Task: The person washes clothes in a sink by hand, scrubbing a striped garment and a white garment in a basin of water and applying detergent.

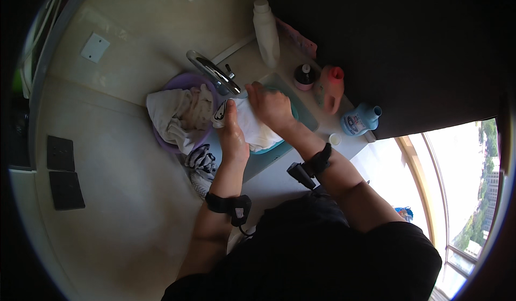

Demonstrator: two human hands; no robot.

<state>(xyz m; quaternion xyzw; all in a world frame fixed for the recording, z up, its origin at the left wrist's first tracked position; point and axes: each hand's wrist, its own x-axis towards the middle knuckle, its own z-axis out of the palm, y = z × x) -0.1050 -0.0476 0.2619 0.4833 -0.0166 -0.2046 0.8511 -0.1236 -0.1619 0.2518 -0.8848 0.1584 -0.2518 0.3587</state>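
Observation:
A white cloth with a black printed patch (250,124) is stretched between my hands over a teal basin (267,149) in the sink. My left hand (232,135) grips its patched end, thumb on top. Wet skin shows at the base of that thumb. My right hand (271,104) is closed on the cloth's upper part, knuckles up. Left of the hands, a purple basin (186,80) holds a bunched whitish cloth (171,111). The chrome faucet (215,72) reaches over from behind, its spout end close to my right fingertips.
Black-and-white patterned fabric (202,160) lies below the purple basin. Along the counter's right side stand a white bottle (266,35), a dark pump bottle (304,77), a pink jug (331,89), a blue bottle (360,120) and a small cup (334,139). A window is at the far right.

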